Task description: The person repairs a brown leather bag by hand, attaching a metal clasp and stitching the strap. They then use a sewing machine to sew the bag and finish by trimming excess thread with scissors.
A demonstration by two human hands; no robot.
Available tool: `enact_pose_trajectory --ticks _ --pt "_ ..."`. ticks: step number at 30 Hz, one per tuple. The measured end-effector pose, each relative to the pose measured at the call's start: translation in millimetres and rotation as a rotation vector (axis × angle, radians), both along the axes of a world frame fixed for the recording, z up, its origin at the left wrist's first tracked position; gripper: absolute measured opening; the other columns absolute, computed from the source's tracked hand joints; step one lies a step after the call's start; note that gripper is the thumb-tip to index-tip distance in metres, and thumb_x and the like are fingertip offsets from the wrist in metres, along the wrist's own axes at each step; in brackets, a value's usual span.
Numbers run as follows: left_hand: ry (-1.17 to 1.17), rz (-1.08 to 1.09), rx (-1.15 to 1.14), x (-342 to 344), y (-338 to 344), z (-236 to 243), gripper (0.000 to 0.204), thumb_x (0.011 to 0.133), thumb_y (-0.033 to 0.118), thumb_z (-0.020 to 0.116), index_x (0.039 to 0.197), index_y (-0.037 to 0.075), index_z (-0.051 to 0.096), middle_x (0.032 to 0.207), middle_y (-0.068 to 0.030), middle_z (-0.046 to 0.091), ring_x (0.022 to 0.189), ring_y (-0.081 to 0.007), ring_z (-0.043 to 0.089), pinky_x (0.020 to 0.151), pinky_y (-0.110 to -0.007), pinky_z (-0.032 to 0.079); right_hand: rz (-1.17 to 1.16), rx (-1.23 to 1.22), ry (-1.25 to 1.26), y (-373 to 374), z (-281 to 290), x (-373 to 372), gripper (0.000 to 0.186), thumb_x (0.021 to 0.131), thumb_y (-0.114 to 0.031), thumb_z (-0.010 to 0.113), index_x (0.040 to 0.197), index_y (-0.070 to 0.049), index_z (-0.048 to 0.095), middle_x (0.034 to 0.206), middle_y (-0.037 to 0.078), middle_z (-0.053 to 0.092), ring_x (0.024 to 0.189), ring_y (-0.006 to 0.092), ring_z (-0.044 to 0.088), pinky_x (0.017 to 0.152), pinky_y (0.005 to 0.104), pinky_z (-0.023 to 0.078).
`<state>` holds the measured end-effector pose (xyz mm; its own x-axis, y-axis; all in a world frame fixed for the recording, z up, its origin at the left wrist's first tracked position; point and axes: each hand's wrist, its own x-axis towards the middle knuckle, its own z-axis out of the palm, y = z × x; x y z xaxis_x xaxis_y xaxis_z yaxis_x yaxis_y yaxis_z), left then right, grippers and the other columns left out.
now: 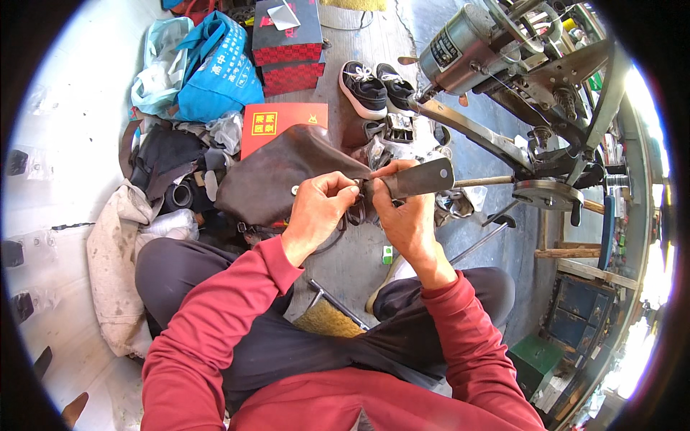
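At a brown leather bag (255, 172), contents hidden, the left hand (315, 212) pinches something indistinct, the right hand (411, 224) a dark round-ended tab (425, 177), with sneakers (363, 92) and stacked boxes (291, 52) beyond.

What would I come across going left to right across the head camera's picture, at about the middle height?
Stained cream cloth → dark brown leather bag → right hand → round metal wheel on the machine.
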<state>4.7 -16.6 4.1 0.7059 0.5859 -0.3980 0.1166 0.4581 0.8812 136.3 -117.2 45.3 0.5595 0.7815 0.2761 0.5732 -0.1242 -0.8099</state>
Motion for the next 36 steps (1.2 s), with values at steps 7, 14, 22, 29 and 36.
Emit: enact_pose_trajectory --ticks 7,14,22,29,36 --pt "-0.035 0.006 -0.031 -2 -2 -6 0.012 0.097 0.013 0.066 0.096 0.003 0.073 0.086 -0.0008 0.071 0.07 -0.0045 0.058 0.061 -0.021 0.044 -0.042 -0.058 0.344 -3 2 -2 0.016 0.09 0.002 0.067 0.105 -0.001 0.063 0.091 0.006 0.066 0.079 0.0116 0.062 0.072 0.0283 0.051" --pt "-0.039 0.017 -0.086 -2 -1 -5 0.01 0.095 0.007 0.068 0.091 -0.001 0.071 0.082 0.0007 0.069 0.074 -0.0057 0.06 0.069 -0.024 0.047 0.04 -0.033 0.068 -3 -3 3 0.015 0.089 0.002 0.068 0.103 -0.001 0.064 0.091 0.007 0.065 0.079 0.0122 0.061 0.072 0.0293 0.05" --pt "0.005 -0.002 0.001 -1 -2 -2 0.011 0.096 0.008 0.068 0.091 -0.001 0.071 0.081 0.0017 0.068 0.072 -0.0041 0.058 0.066 -0.023 0.046 0.006 -0.048 0.024 -4 -6 0 0.015 0.086 0.002 0.068 0.1 -0.002 0.065 0.088 0.007 0.062 0.078 0.0169 0.06 0.074 0.0325 0.049" --pt "0.011 0.017 -0.04 0 -1 -4 0.011 0.096 0.008 0.067 0.091 -0.001 0.07 0.082 -0.0005 0.07 0.074 -0.0057 0.061 0.068 -0.024 0.048 -0.015 -0.054 -0.019 -4 -10 0 0.013 0.088 0.0 0.066 0.1 -0.003 0.063 0.088 0.006 0.063 0.08 0.0145 0.06 0.075 0.0309 0.049" --pt "0.024 0.028 -0.007 -1 2 -5 0.013 0.097 0.01 0.066 0.091 -0.001 0.07 0.082 -0.0008 0.07 0.074 -0.0056 0.062 0.069 -0.024 0.049 -0.061 -0.033 0.61 -10 -7 11 0.009 0.093 -0.003 0.06 0.101 -0.001 0.061 0.089 0.007 0.069 0.078 0.0114 0.061 0.074 0.027 0.049"
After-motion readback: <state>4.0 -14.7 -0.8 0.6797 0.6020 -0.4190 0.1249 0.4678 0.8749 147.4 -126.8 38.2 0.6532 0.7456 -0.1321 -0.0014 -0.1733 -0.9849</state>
